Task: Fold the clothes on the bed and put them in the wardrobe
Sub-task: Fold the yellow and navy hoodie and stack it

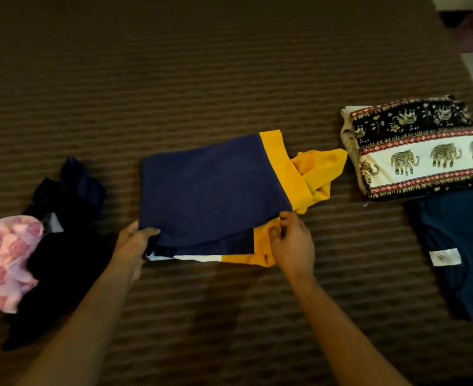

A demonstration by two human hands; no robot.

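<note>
Pinching the near edge of the navy and yellow shirt [216, 188] on the bed [202, 65]: left hand [135, 240] at its left corner, right hand [291, 240] at its right. Better to match edges, tuck in yellow sleeve at right, then press flat.

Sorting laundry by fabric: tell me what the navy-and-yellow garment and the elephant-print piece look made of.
Navy-and-yellow garment: matte, soft knit, likely cotton jersey; it drapes limply and shows no sheen. Elephant-print piece: thin printed woven cloth, perhaps rayon or cotton; it lies in flat, crisp folds. Weave is too blurred to confirm.
</note>
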